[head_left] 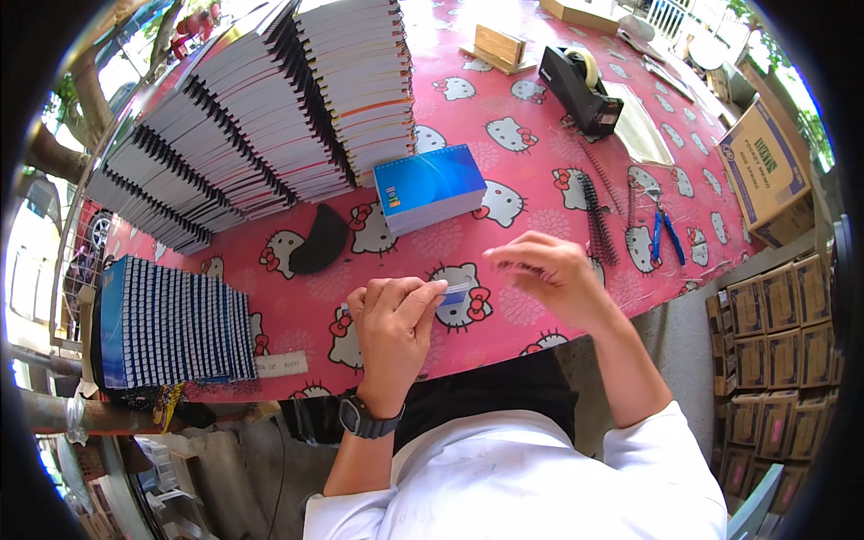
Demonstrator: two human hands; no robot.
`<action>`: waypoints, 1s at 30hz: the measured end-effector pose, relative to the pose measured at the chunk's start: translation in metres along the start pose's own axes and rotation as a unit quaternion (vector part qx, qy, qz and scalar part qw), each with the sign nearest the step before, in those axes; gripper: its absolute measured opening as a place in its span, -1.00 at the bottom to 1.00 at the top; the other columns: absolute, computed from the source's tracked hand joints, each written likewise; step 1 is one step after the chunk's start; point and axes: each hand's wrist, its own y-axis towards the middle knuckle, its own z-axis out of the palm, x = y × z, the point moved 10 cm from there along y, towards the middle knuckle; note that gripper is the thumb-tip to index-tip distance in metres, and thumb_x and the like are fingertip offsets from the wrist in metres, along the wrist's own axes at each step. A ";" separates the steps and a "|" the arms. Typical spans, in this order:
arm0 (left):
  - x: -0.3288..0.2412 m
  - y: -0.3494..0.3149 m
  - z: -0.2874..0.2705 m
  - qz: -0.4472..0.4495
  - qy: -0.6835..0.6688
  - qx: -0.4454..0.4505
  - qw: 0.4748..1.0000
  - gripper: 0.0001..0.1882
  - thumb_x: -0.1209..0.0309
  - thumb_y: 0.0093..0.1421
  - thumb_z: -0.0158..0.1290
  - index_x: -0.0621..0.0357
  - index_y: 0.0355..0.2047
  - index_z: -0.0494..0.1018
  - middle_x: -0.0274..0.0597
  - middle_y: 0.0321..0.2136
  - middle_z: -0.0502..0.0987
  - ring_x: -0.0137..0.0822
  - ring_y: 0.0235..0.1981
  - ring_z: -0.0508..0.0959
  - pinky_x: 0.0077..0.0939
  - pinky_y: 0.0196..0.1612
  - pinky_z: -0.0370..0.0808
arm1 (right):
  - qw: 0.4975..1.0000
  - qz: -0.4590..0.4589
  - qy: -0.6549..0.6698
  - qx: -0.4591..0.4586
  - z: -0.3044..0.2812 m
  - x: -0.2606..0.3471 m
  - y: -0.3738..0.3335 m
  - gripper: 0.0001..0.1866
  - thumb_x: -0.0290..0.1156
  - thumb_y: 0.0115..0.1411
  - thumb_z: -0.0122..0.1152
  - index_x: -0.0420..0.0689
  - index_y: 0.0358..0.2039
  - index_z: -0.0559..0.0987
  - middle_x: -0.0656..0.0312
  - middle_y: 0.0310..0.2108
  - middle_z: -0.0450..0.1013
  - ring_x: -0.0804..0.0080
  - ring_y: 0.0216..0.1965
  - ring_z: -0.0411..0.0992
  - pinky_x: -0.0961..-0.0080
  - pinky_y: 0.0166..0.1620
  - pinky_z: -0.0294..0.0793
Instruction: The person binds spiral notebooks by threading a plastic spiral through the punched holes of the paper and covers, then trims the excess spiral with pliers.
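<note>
My left hand (391,315), closed with thumb against fingers, grips a small blue-and-white pad of sheets (454,292) near the table's front edge. Just to its right, my right hand (549,274) hovers with curled fingers; a dark, wavy strip shows beneath them, too unclear to name. Beyond both hands sits a stack of blue-covered pads (430,180). A dark, curved object (322,239) lies left of that stack. On the right are black spiral binding coils (598,220) and blue-handled pliers (664,236).
Tall stacks of spiral-bound notebooks (243,135) fill the far left. Blue notebooks (171,324) stand in a row at the near left. A tape dispenser (580,94) and wooden block (498,47) stand farther back. Cartons (778,315) are piled beyond the table's right edge.
</note>
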 end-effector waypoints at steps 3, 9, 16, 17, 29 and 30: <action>0.000 -0.001 -0.002 0.000 -0.012 0.015 1.000 -0.82 0.39 -0.01 0.23 -0.08 -0.32 0.60 -0.46 -0.43 0.50 -0.40 -0.35 0.43 -0.41 -0.19 0.20 | 0.997 0.033 0.064 0.015 0.020 -0.003 0.002 -0.68 -0.66 -0.02 0.29 -0.14 -0.19 0.60 0.26 -0.39 0.49 0.57 -0.39 0.47 0.63 -0.33 0.47; 0.003 -0.004 -0.008 -0.005 -0.021 0.010 1.000 -0.82 0.38 -0.01 0.23 -0.08 -0.34 0.60 -0.48 -0.44 0.51 -0.40 -0.35 0.43 -0.41 -0.20 0.21 | 0.997 0.026 0.060 0.039 0.034 -0.005 0.009 -0.72 -0.64 -0.11 0.36 -0.18 -0.32 0.59 0.22 -0.39 0.48 0.46 -0.41 0.48 0.55 -0.33 0.49; 0.005 -0.007 -0.007 -0.005 -0.024 0.014 1.000 -0.82 0.37 -0.01 0.23 -0.08 -0.34 0.60 -0.48 -0.43 0.51 -0.41 -0.34 0.43 -0.42 -0.19 0.21 | 0.998 -0.040 0.009 0.037 0.038 0.010 0.011 -0.72 -0.66 -0.17 0.36 -0.13 -0.38 0.57 0.24 -0.40 0.46 0.33 -0.30 0.45 0.45 -0.34 0.47; 0.005 -0.007 -0.008 -0.004 -0.024 0.012 1.000 -0.82 0.37 -0.01 0.23 -0.08 -0.34 0.60 -0.48 -0.43 0.51 -0.41 -0.34 0.43 -0.42 -0.19 0.21 | 0.998 -0.042 0.007 0.050 0.040 0.011 0.011 -0.72 -0.66 -0.17 0.35 -0.13 -0.38 0.57 0.25 -0.40 0.45 0.32 -0.29 0.44 0.44 -0.33 0.47; 0.010 -0.010 -0.015 -0.024 -0.025 0.007 0.999 -0.85 0.38 -0.02 0.23 -0.08 -0.37 0.59 -0.48 -0.44 0.50 -0.40 -0.35 0.43 -0.39 -0.18 0.20 | 0.991 -0.068 0.007 0.117 0.055 0.016 0.006 -0.63 -0.65 -0.08 0.29 -0.14 -0.19 0.53 0.21 -0.43 0.40 0.23 -0.37 0.42 0.43 -0.35 0.46; 0.009 -0.011 -0.015 -0.024 -0.016 0.013 1.000 -0.83 0.37 -0.02 0.23 -0.07 -0.36 0.59 -0.46 -0.42 0.50 -0.39 -0.33 0.43 -0.38 -0.17 0.20 | 0.992 -0.033 0.024 0.123 0.057 0.011 0.006 -0.59 -0.64 -0.05 0.27 -0.14 -0.13 0.50 0.20 -0.44 0.42 0.22 -0.38 0.43 0.42 -0.34 0.46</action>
